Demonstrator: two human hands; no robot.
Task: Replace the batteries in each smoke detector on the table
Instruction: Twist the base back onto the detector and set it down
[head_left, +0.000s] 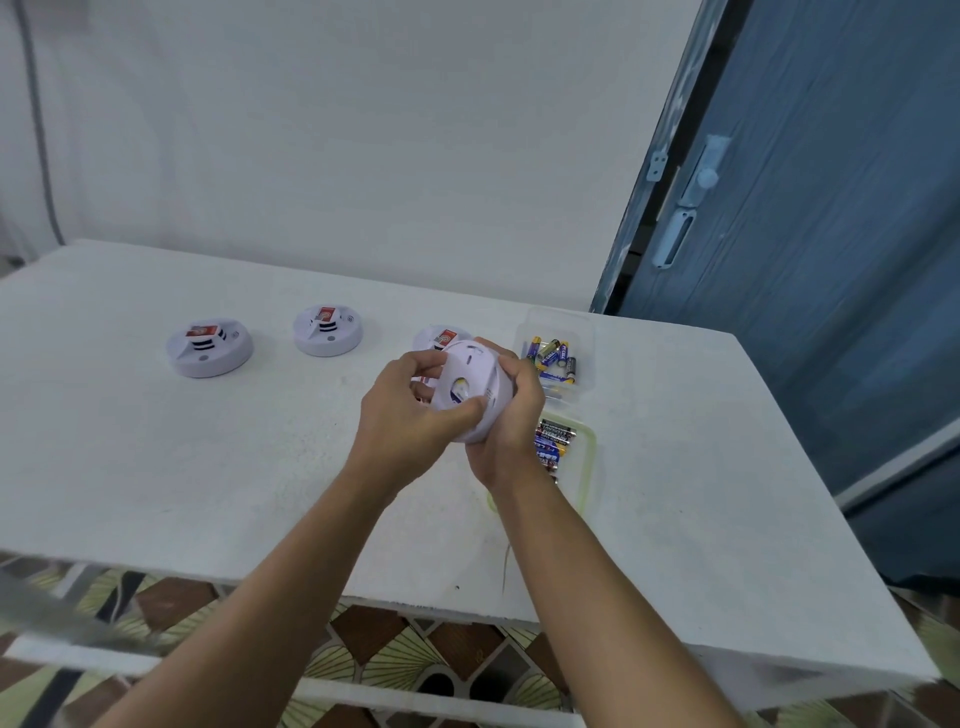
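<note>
**Detector held on edge between both hands**

The white round plastic smoke detector (470, 374) is held above the white table (208, 467). It stands on edge, its flat back turned toward 8 o'clock and its widest span running roughly 12 to 6. The left hand (405, 410) grips it from 9 o'clock, thumb on the back. The right hand (511, 415) wraps the rim from 3 o'clock. Three matching detectors (210, 347) sit toward 10 o'clock.

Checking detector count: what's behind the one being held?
Another smoke detector on the table, red label showing; the held detector covers its near side.
</note>
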